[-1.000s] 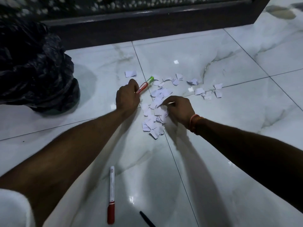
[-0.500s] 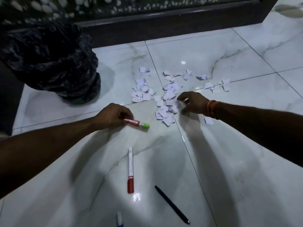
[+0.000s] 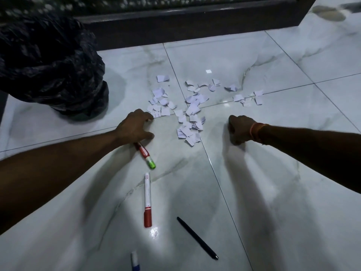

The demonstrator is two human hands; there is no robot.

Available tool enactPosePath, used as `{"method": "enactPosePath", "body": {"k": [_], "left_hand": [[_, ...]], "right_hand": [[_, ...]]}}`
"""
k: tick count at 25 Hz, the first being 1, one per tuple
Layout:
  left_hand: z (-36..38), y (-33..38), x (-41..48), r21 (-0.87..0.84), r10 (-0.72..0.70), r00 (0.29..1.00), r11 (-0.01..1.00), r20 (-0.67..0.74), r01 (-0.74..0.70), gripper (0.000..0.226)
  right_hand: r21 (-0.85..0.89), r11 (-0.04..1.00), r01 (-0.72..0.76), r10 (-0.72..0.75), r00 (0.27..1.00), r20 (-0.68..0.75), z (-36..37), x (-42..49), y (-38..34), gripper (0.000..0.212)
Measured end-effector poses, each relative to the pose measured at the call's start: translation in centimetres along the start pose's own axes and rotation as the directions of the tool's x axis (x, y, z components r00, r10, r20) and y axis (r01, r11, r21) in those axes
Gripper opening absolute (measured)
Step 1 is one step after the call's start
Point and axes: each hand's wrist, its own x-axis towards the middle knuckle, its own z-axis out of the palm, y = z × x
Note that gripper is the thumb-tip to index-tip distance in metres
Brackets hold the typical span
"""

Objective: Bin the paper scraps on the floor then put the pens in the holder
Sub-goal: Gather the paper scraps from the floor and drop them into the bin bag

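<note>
The left hand [image 3: 134, 127] rests spread on the floor [image 3: 273, 192], its fingers [image 3: 148, 119] wide and touching the near-left edge of the paper scraps [image 3: 187, 114], with the red-and-green marker [image 3: 145, 155] lying just under its heel. The right hand [image 3: 239, 130] is curled into a fist just right of the scraps; whether it holds any I cannot tell. A black bin bag [image 3: 48, 65] sits far left, contents hidden, and three more pens lie nearer: a red-capped marker [image 3: 147, 199], a black pen [image 3: 197, 238] and a blue one [image 3: 135, 262].
</note>
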Motion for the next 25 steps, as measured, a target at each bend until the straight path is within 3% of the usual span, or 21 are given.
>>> {"method": "enactPosePath", "body": {"k": [4, 7, 9, 12, 14, 16, 18, 21, 25], "left_hand": [[0.8, 1.4, 2.0, -0.020, -0.100, 0.994, 0.995, -0.037, 0.099, 0.102], [1.1, 2.5, 3.4, -0.010, -0.123, 0.986, 0.992, -0.111, 0.123, 0.096], [1.6, 2.7, 4.0, 0.004, -0.124, 0.985, 0.992, -0.122, 0.125, 0.090], [2.9, 3.5, 3.8, 0.038, -0.043, 0.996, 0.998, -0.080, 0.046, 0.090], [3.5, 5.1, 3.2, 0.034, 0.139, 0.987, 0.990, -0.077, -0.136, 0.094], [4.1, 6.3, 2.9, 0.008, 0.306, 0.950, 0.952, -0.060, -0.306, 0.087], [4.7, 7.3, 2.8, -0.031, 0.392, 0.920, 0.919, -0.022, -0.393, 0.074], [5.1, 8.2, 2.7, -0.067, 0.473, 0.880, 0.878, -0.040, -0.475, 0.059], [3.8, 7.9, 2.6, -0.049, 0.412, 0.904, 0.906, -0.113, -0.420, 0.076]], "right_hand": [[0.307, 0.930, 0.203, -0.151, 0.971, -0.184, 0.4, 1.9, -4.7, 0.036], [0.387, 0.842, 0.375, -0.286, 0.919, -0.270, 0.1, 2.7, -8.4, 0.030], [0.369, 0.846, 0.384, -0.290, 0.913, -0.286, -0.7, 3.0, -8.3, 0.034], [0.212, 0.958, 0.195, -0.165, 0.974, -0.152, -2.8, 3.0, -4.0, 0.043], [0.070, 0.996, 0.061, -0.064, 0.997, 0.041, -3.8, 2.0, -0.6, 0.054], [-0.068, 0.997, 0.035, -0.019, 0.974, 0.226, -3.6, 0.9, 1.4, 0.054], [-0.113, 0.991, 0.074, -0.042, 0.964, 0.262, -2.2, -0.1, 1.7, 0.044], [-0.016, 0.988, 0.156, -0.154, 0.985, 0.072, -0.3, -0.4, -0.2, 0.037], [0.427, 0.849, 0.312, -0.283, 0.950, -0.132, 0.0, 0.4, -3.0, 0.036]]}}
